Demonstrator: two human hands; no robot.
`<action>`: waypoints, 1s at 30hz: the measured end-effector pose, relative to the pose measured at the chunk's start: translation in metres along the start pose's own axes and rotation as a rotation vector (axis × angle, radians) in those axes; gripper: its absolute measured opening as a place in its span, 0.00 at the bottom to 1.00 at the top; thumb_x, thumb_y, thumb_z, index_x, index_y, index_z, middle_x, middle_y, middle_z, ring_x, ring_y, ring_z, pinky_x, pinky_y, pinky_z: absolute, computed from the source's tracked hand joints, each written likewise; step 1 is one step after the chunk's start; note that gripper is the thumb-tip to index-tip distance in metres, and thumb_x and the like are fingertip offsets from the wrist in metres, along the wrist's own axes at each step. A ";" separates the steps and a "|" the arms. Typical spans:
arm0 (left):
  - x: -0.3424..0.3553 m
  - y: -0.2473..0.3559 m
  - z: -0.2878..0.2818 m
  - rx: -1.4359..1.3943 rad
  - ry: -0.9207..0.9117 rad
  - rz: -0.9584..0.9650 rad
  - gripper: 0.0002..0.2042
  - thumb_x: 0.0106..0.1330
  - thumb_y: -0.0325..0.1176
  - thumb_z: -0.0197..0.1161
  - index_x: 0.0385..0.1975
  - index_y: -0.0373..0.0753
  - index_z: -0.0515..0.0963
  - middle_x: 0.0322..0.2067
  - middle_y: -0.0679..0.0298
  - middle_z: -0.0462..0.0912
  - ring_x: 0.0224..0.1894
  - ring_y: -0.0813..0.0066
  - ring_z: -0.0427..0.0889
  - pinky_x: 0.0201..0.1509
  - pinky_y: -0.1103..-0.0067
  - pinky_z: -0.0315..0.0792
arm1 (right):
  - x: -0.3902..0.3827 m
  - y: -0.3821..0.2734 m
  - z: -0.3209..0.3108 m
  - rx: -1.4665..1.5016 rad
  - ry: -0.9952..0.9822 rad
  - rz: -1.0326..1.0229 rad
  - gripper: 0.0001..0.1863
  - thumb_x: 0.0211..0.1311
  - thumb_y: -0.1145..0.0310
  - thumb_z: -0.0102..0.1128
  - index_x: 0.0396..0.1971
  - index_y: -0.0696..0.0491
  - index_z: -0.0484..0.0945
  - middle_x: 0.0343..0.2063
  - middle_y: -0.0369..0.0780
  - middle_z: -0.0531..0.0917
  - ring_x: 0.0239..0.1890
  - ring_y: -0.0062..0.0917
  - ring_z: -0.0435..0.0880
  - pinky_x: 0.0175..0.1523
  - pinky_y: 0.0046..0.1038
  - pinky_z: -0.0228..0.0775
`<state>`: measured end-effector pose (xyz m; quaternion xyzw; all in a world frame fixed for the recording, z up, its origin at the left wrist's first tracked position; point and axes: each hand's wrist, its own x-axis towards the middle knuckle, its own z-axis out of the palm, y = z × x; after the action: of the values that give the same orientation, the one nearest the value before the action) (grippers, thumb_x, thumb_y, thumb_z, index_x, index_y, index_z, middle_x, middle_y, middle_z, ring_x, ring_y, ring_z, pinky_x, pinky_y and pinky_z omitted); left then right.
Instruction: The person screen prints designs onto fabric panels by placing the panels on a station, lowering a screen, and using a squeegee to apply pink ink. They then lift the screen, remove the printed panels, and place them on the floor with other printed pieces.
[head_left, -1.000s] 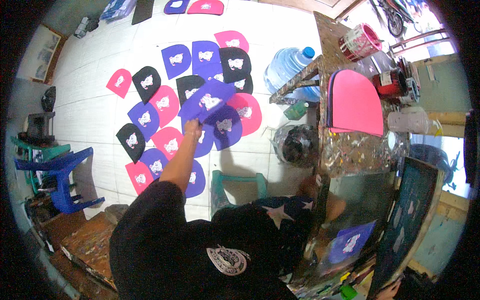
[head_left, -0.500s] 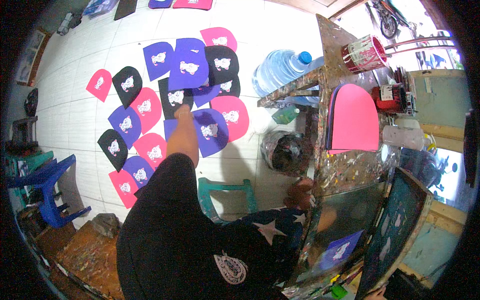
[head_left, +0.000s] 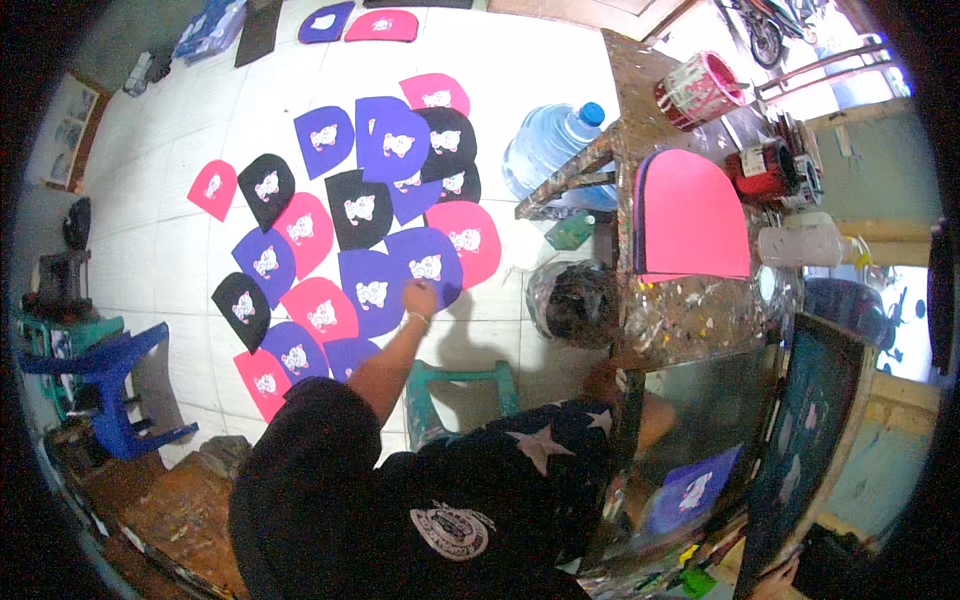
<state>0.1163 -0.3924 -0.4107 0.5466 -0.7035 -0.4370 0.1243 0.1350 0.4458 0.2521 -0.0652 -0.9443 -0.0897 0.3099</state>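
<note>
Purple piece: one, round-topped, printed with a white cartoon animal; lying flat on the white tiled floor, between a pink piece and a second purple piece.

Left hand: over the lower edge of the first purple piece, fingers bunched, back of the hand upward. Whether the fingertips pinch that edge or merely rest there cannot be told.

Surrounding pieces: pink, purple and black, same print, in loose overlapping rows; a black piece just above the second purple one.

Green stool: below the rows, to the right of the left forearm.

Water bottle: large, clear, blue-capped, beside the bench.

Bench: paint-spattered, bearing a stack of round-topped sheets, pink uppermost, and a paint-streaked bucket.

Framed screen: tilted up, a printed purple piece to its left.

Right hand: at the screen's lower end, partly hidden; finger closure unclear.
</note>
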 end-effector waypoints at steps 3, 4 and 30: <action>-0.110 0.150 -0.028 -0.283 -0.206 0.347 0.07 0.69 0.31 0.62 0.37 0.35 0.81 0.25 0.57 0.82 0.27 0.69 0.80 0.34 0.72 0.74 | -0.013 0.056 -0.021 -0.052 -0.113 0.027 0.27 0.81 0.53 0.39 0.61 0.57 0.76 0.59 0.47 0.75 0.59 0.37 0.74 0.66 0.39 0.63; -0.153 0.205 -0.047 -0.424 -0.343 0.525 0.05 0.69 0.28 0.61 0.36 0.34 0.80 0.26 0.59 0.80 0.28 0.70 0.78 0.35 0.75 0.73 | -0.012 0.075 -0.038 -0.069 -0.162 0.023 0.28 0.81 0.52 0.38 0.63 0.57 0.75 0.62 0.48 0.75 0.62 0.38 0.74 0.68 0.39 0.63; -0.430 0.384 0.092 0.347 -1.322 2.245 0.42 0.52 0.65 0.70 0.65 0.45 0.76 0.68 0.69 0.74 0.76 0.56 0.59 0.77 0.42 0.38 | 0.106 -0.116 -0.028 0.120 -0.153 0.169 0.40 0.67 0.36 0.51 0.22 0.65 0.82 0.14 0.50 0.76 0.17 0.36 0.71 0.32 0.41 0.68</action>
<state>-0.0377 0.0371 -0.0463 -0.6392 -0.7464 -0.1843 -0.0193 0.0452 0.3338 0.3223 -0.1325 -0.9600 -0.0012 0.2468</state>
